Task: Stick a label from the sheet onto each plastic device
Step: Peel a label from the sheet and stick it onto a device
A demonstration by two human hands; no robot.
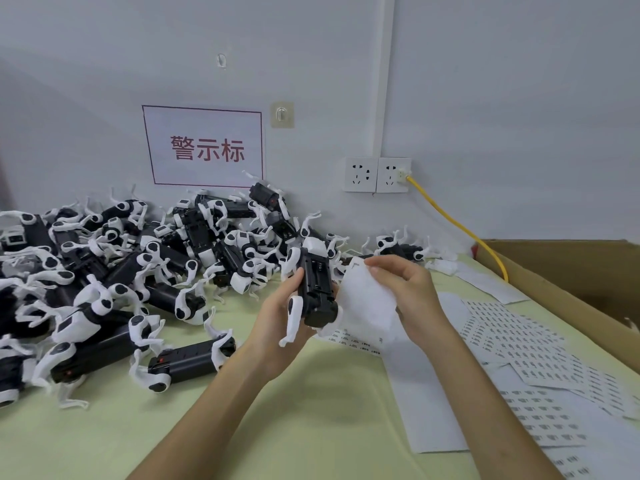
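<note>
The left grip (277, 317) clasps a black robot-dog device (317, 289) upright; the right grip (405, 289), just beside it, pinches the label sheet (363, 306). The floppy sheet could buckle, landing a label crooked.

**Plastic, paper and cardboard on a matt green table**

The device (317, 289) has a black plastic body with a dull sheen and smooth white plastic legs. The pile (121, 271) behind it is the same black and white plastic, and a few shells catch the light. The sheet (367, 306) is thin white paper with a matt, plain back. The label sheets (512, 341) lying flat are smooth white paper printed with rows of small dark marks. The table (311, 410) has a pale green cover, smooth and matt. The box (554, 289) is brown cardboard, matt. The sockets (377, 174) are glossy white plastic, and the cable (457, 226) has a smooth yellow jacket.
</note>
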